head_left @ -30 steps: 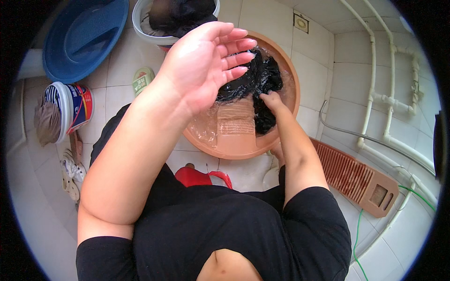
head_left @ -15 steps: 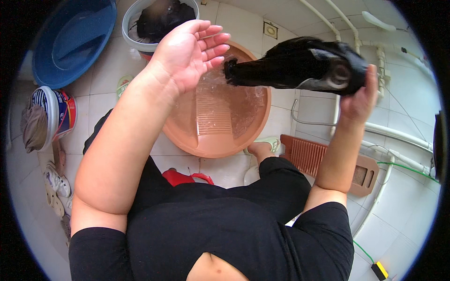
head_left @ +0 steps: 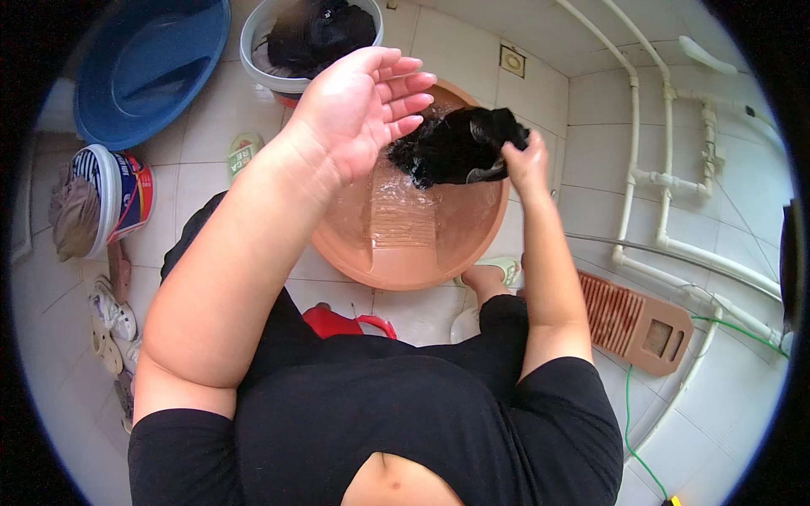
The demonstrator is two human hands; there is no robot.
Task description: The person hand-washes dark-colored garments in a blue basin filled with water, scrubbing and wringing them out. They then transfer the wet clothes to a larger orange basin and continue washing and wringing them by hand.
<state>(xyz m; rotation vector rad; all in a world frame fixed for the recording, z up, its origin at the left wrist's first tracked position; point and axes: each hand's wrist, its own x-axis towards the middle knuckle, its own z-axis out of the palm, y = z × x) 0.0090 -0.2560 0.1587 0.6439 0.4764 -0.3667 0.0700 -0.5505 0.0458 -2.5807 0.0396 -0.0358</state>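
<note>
My right hand (head_left: 526, 160) grips one end of a wet black piece of clothing (head_left: 464, 145) with a pale printed patch. The cloth's other end hangs into the water of a round, orange-brown basin (head_left: 396, 274). My left hand (head_left: 364, 110) is raised over the basin's left side, palm up, with its fingers apart and nothing in them. Inside the basin, a ribbed washboard surface (head_left: 403, 221) shows through the water, below the cloth.
Behind the basin stands a white bucket (head_left: 276, 83) with dark clothes. A large blue tub (head_left: 139, 126) and a bucket holding cloth (head_left: 105, 202) are at left. A brown washboard (head_left: 645, 333) leans by white pipes (head_left: 666, 198). A red item (head_left: 325, 320) lies near my legs.
My right hand has swung the black clothing left and down, from outstretched over the basin's right side to bunched at the water. My left hand stays raised and open.
</note>
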